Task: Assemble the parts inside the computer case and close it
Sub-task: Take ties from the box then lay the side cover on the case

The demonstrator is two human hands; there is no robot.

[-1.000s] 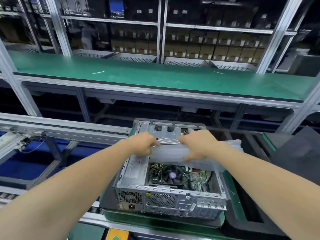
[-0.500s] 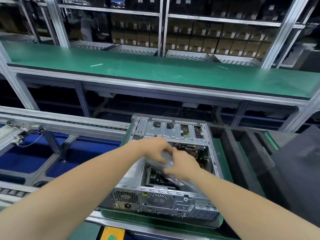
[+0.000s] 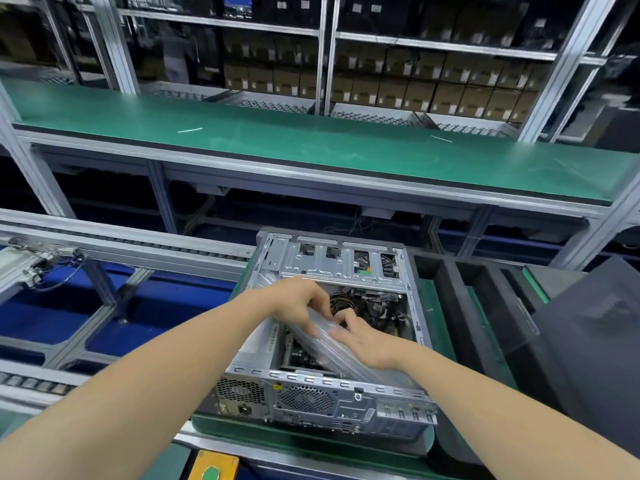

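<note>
Head view: the open computer case [image 3: 332,407] lies on its side on a green pallet [image 3: 311,436] on the conveyor line, its rear panel with the round fan grille [image 3: 304,398] facing the person and its top side uncovered. A metal drive cage [image 3: 332,263] spans the far end, with a tangle of cables [image 3: 370,306] just below it. Both bare arms reach in over the opening. A folded clear plastic bag [image 3: 349,358] slants across the inside of the case, from the near right rim up toward the left wall. The left hand [image 3: 298,301] grips its upper end, fingers curled down round it. The right hand [image 3: 370,344] lies on the bag just beside the left, fingers bent over its upper edge; motion blur hides how firm that grip is. A dark panel [image 3: 588,327] stands to the right of the pallet. Behind runs a long green worktop [image 3: 311,147], and beyond it shelves of cardboard boxes [image 3: 415,91]
</note>
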